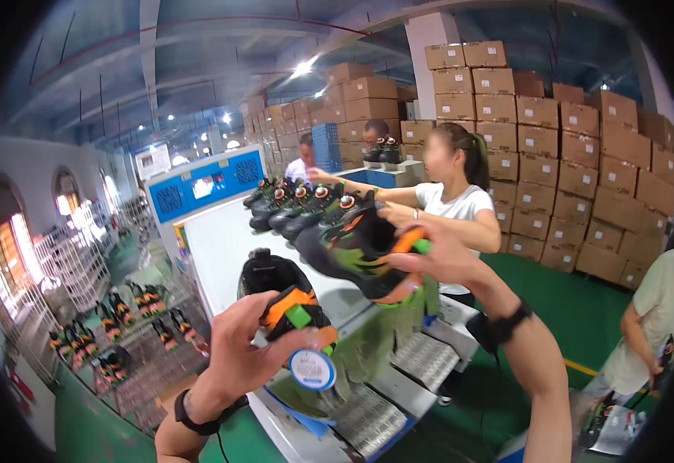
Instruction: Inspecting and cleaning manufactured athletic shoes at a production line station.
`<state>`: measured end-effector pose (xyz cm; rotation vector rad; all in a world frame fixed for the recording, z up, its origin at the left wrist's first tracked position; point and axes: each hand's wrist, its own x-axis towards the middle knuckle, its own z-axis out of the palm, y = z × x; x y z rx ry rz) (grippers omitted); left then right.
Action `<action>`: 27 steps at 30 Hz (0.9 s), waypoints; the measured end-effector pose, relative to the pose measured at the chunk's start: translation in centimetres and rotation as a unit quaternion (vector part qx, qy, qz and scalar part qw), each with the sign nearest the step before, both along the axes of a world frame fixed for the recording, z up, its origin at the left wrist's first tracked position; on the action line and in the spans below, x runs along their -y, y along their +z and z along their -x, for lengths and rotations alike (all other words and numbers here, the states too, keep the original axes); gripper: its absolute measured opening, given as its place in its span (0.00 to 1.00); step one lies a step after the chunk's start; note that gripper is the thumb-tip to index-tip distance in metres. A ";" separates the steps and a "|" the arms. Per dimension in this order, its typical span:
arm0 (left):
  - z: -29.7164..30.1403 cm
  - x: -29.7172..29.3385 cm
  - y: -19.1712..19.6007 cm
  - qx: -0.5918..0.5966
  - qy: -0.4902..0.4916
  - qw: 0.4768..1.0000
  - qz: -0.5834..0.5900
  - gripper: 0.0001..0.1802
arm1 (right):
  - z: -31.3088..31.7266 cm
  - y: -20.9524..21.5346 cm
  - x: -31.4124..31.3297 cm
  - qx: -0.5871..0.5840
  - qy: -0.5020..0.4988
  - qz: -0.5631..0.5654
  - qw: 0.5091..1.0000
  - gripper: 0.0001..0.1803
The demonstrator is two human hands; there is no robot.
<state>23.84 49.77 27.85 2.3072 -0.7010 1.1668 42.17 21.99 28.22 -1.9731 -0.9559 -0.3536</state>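
My left hand (237,343) is closed round the heel of a black sports shoe (271,275) with an orange collar and a green tab. A round white-and-blue tag (312,370) hangs by the fingers of that hand. My right hand (446,261) grips the heel of a second black shoe (350,248), patterned in green and orange, thumb near its green tab. This shoe is a little blurred and tilted, its toe pointing left. Both shoes are raised above the white machine top (217,243). Beyond them stands a row of similar shoes (298,204).
Ribbed metal plates (372,420) lie at the machine's near side. Across it a person in a white shirt (456,204) reaches toward the shoes. More shoes (113,316) stand on a low rack at left. Cardboard boxes (537,143) are stacked behind; another person (649,324) is at right.
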 end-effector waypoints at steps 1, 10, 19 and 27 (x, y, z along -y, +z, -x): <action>-2.4 -0.8 -1.2 -0.069 -0.026 0.994 0.085 0.27 | -2.8 0.1 -2.4 -0.016 0.049 0.049 0.997 0.34; -12.3 -0.2 -2.8 -0.266 0.018 0.963 0.047 0.20 | -7.6 -4.3 -5.8 -0.026 -0.058 0.053 0.997 0.45; -17.3 -0.4 -9.5 -0.359 -0.119 0.912 -0.158 0.29 | 15.1 -16.8 3.3 -0.082 -0.136 -0.337 0.928 0.08; 6.6 21.6 -19.7 -0.626 -0.405 0.579 -0.330 0.19 | 37.8 -12.8 9.9 0.059 -0.242 -0.533 0.809 0.07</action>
